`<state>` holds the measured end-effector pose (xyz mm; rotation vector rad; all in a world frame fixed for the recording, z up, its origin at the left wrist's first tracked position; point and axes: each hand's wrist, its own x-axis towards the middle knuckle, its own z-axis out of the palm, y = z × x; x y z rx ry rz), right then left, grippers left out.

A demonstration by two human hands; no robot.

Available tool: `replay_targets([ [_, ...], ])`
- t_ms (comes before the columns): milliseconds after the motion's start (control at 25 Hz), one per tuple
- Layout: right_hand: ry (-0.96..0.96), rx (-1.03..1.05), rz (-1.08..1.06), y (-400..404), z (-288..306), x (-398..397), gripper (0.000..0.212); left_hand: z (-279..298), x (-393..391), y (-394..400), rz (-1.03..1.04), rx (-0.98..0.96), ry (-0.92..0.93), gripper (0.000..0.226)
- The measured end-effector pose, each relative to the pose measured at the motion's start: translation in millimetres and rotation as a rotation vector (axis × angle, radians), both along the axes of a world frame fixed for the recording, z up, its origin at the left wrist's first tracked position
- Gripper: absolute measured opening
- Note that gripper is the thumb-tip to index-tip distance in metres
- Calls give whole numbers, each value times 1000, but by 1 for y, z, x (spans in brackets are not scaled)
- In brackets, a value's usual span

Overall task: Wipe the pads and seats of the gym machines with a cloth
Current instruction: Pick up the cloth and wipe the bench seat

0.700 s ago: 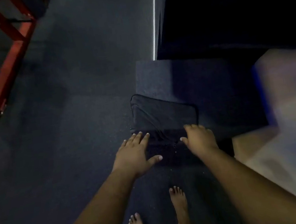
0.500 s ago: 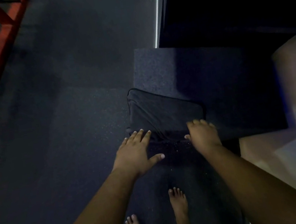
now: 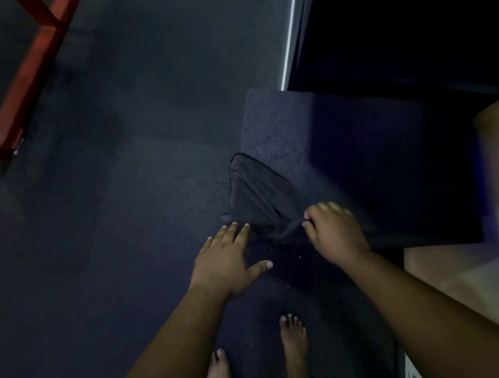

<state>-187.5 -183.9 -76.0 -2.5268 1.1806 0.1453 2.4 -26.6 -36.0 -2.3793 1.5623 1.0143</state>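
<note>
A black, flat, rectangular fabric piece (image 3: 258,194), cloth or soft bag I cannot tell, lies half on the dark floor and half against a low dark carpeted platform (image 3: 349,148). My right hand (image 3: 334,231) has its fingers curled and pinches the fabric's near right corner, which is pulled up into a fold. My left hand (image 3: 229,256) is spread flat with straight fingers, its fingertips at the fabric's near left edge. No gym pad or seat is plainly visible in this dim scene.
A red metal machine frame (image 3: 28,79) stands at the upper left. Dark rubber floor (image 3: 104,243) spreads to the left. A black raised block with a pale edge strip (image 3: 291,20) is at the upper right, and a light surface (image 3: 498,281) at right. My bare feet (image 3: 294,344) are below.
My right hand went from lying on the fabric's near edge to pinching it and drawing the corner up and toward me. The fabric has bunched on its right side. My left hand barely moved.
</note>
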Motion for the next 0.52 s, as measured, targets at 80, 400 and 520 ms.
replay_targets([
  [80, -22, 25, 53, 16, 43, 17, 12, 39, 3, 18, 46, -11, -9, 98],
  [400, -68, 113, 191, 114, 221, 83, 19, 206, 16, 144, 265, -78, -73, 97],
  [520, -84, 126, 253, 161, 269, 107, 20, 247, 23, 206, 366, -116, -90, 98],
])
